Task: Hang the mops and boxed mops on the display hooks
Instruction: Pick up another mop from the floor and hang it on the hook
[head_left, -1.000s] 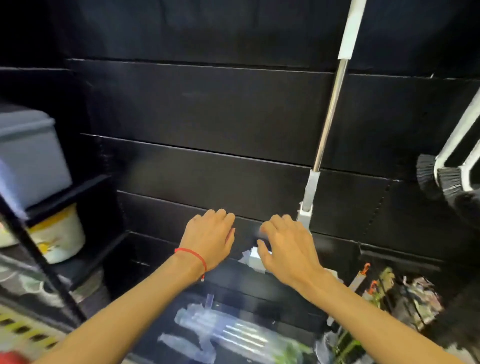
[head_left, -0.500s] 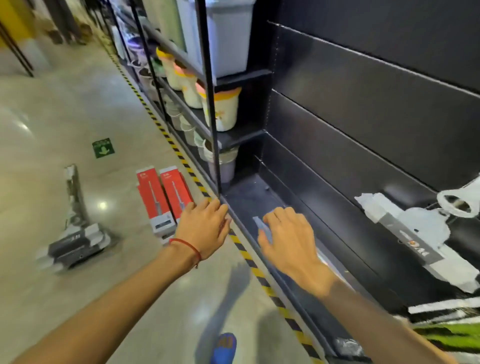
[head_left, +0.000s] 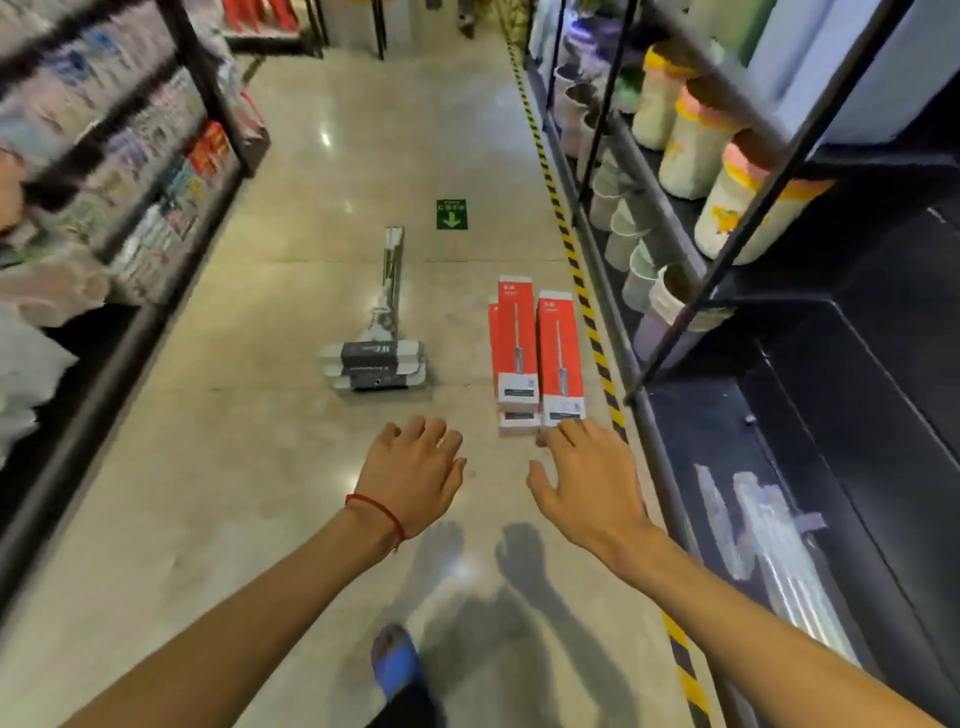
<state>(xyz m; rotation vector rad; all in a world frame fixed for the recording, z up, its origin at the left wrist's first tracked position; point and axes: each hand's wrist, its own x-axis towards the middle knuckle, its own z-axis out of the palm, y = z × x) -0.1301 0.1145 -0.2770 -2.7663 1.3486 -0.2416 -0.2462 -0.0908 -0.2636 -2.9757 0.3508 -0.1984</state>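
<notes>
Red boxed mops (head_left: 537, 353) lie flat in a small stack on the polished beige floor (head_left: 260, 467), their long sides running away from the person. Left of the boxed mops, well apart from them, two loose mops (head_left: 376, 358) lie together on the floor, grey-and-white heads nearest and metal handles pointing away. Just right of the boxed mops runs a strip of yellow-and-black tape (head_left: 587, 312), and beyond it stands black shelving (head_left: 675, 249) with pale tubs (head_left: 737, 208). Past the far end of the boxed mops and to their left is a green arrow sticker (head_left: 451, 214). The right hand (head_left: 587, 478) hovers palm down at the near end of the boxed mops, its fingers (head_left: 571, 431) spread and holding nothing; whether they touch the cardboard cannot be told. The left hand (head_left: 413, 478), with a red string (head_left: 376, 512) at the wrist, is just left of that near end, fingers (head_left: 434, 431) loosely spread and empty. Nearer than the boxed mops, a blue slipper (head_left: 397, 662) shows.
</notes>
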